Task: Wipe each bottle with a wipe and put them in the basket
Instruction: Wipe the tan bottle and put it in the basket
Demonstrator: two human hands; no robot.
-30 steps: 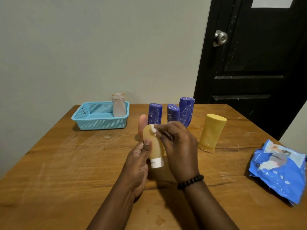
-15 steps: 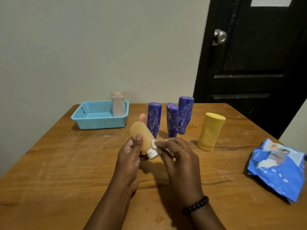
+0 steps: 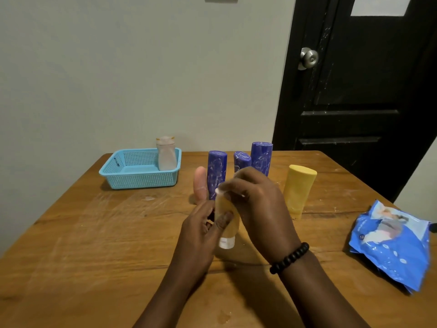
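My left hand grips a small orange bottle upright, white cap down, above the table's middle. My right hand pinches a white wipe against the bottle's top end. Behind my hands stand three blue bottles, a pink bottle and, to the right, a yellow bottle. A light blue basket sits at the back left with one whitish bottle standing in its right corner.
A blue pack of wipes lies near the right edge of the wooden table. A black door with a metal knob stands behind the table at the right. A pale wall runs behind the basket.
The orange bottle has swung from tilted left back to upright with its cap down. My right hand has moved the wipe from the cap end up to the bottle's top.
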